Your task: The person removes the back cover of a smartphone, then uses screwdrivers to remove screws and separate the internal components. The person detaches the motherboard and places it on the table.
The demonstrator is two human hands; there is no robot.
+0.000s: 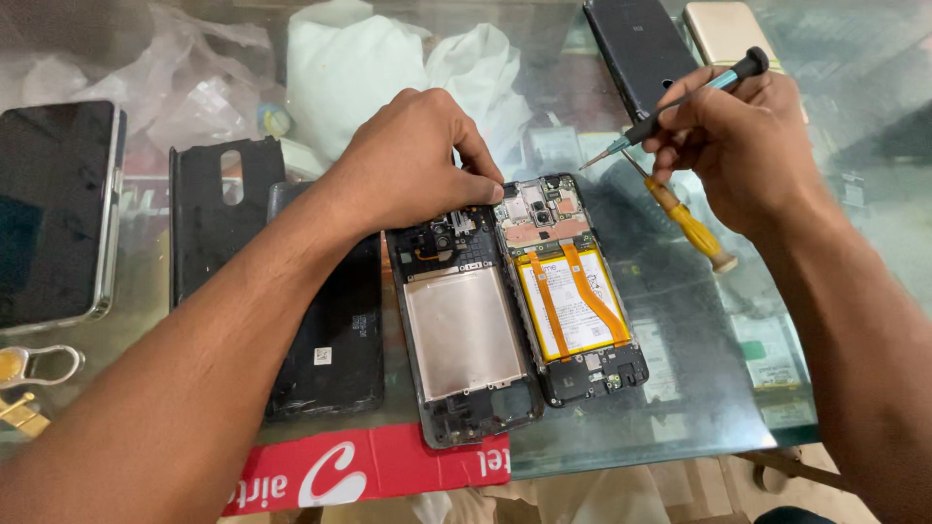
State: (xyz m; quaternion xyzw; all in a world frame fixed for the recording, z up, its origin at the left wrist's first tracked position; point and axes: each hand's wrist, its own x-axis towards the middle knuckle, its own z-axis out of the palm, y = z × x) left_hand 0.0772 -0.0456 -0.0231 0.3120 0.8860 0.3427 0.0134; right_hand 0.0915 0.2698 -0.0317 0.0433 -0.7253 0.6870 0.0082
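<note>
A red printed card [374,466] lies nearest, just before the opened phone [568,291] with its orange ribbon; touching that phone's left side lies a bare phone frame [464,335]. The left hand [413,165] pinches narrow at the phone's top edge, what it grips too small to tell, while beyond to the right the right hand [743,146] holds a teal-and-black screwdriver [680,97] above a yellow-handled one [691,225]

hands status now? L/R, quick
Left hand: fingers pinched at the top edge of the opened phone; whether they hold anything cannot be told.
Right hand: closed on a small screwdriver, tip in the air.
</note>
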